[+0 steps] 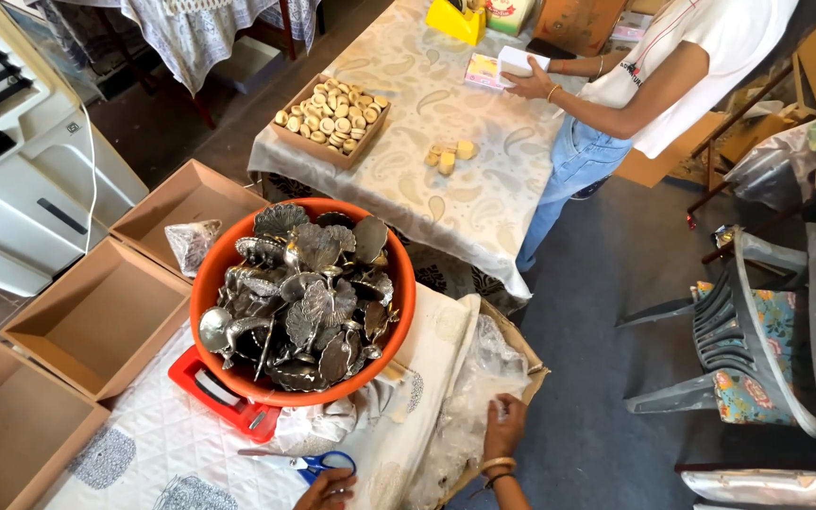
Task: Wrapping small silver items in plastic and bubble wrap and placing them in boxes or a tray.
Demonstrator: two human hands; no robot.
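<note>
Just scissors (309, 462) (blue-handled) beside left hand (328, 489)

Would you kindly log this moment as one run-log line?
left hand: by blue-handled scissors | right hand: on clear plastic bags | orange tub: full of metal pieces

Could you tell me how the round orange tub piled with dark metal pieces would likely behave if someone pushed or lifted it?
The round orange tub is heaped above its rim with dark metal pieces, so it probably feels heavy. It rests on a red base over the quilted white cloth, so a push might drag the cloth or spill pieces.
</note>
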